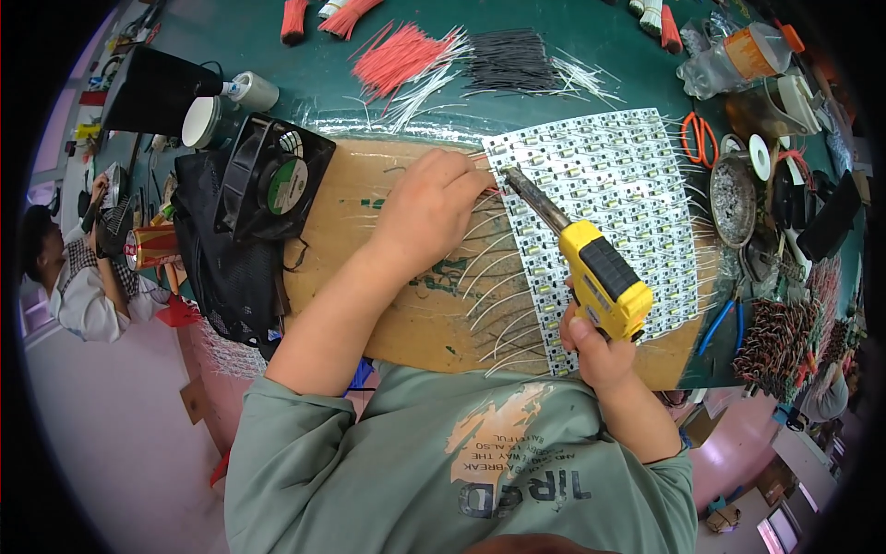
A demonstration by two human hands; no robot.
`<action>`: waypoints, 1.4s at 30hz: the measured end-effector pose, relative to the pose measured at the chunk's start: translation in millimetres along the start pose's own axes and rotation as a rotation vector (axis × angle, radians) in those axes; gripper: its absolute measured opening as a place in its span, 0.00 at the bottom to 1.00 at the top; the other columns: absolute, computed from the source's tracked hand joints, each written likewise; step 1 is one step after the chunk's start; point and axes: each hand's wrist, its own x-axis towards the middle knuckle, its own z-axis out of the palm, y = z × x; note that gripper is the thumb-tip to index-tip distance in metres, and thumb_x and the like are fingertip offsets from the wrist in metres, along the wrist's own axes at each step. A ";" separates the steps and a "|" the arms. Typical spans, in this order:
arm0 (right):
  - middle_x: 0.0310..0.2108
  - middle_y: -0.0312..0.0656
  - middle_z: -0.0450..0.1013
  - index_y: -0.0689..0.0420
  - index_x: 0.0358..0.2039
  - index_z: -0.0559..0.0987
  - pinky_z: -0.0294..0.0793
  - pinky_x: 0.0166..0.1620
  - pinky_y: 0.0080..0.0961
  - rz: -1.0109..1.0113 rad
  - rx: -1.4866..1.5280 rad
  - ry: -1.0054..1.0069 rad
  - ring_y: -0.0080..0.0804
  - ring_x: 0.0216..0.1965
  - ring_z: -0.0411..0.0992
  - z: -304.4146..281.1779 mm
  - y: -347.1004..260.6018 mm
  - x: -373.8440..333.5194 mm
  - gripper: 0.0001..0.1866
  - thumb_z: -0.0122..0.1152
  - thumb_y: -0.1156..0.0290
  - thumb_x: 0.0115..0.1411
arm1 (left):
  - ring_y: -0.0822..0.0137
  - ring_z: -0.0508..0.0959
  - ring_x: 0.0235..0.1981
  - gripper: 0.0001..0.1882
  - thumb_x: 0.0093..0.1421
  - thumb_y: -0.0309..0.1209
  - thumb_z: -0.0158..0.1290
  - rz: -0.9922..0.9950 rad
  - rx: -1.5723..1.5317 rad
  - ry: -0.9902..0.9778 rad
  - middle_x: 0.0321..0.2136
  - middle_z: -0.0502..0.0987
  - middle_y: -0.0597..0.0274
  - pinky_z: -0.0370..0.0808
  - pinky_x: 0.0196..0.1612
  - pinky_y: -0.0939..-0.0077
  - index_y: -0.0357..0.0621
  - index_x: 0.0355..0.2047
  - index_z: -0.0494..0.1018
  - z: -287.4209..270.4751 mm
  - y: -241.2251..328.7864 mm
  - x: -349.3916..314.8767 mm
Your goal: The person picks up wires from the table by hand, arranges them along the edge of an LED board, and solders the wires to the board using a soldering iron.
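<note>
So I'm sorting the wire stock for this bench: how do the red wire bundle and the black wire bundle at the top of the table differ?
The red wire bundle is pinkish red and fans out at a slant; the black wire bundle is dark and lies in a tighter, more even block. The red one sits to the left, the black one to the right, with white wires between and below them. Both are loose cut lengths lying on the green table, away from both hands.
</note>
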 end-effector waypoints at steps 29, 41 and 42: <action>0.30 0.34 0.72 0.61 0.41 0.74 0.70 0.34 0.21 0.046 0.080 -0.030 0.20 0.30 0.69 -6.9 1.7 -0.5 0.12 0.62 0.75 0.56 | 0.56 0.74 0.33 0.11 0.48 0.18 0.57 0.004 -0.008 0.043 0.29 0.74 0.58 0.73 0.38 0.64 0.42 0.34 0.76 4.6 0.5 -1.5; 0.32 0.38 0.73 0.61 0.44 0.73 0.72 0.36 0.23 -0.006 0.131 0.003 0.24 0.32 0.71 -10.0 5.5 -15.1 0.16 0.62 0.75 0.55 | 0.55 0.74 0.34 0.11 0.49 0.18 0.56 0.000 -0.008 0.066 0.30 0.74 0.57 0.73 0.39 0.64 0.42 0.34 0.76 5.2 3.4 -2.2; 0.32 0.38 0.73 0.62 0.44 0.73 0.72 0.36 0.23 0.002 0.133 0.013 0.24 0.32 0.71 -9.4 5.6 -17.4 0.16 0.61 0.75 0.55 | 0.56 0.74 0.34 0.11 0.49 0.19 0.56 -0.010 -0.006 0.070 0.29 0.74 0.58 0.73 0.39 0.64 0.43 0.34 0.77 4.6 3.9 -2.6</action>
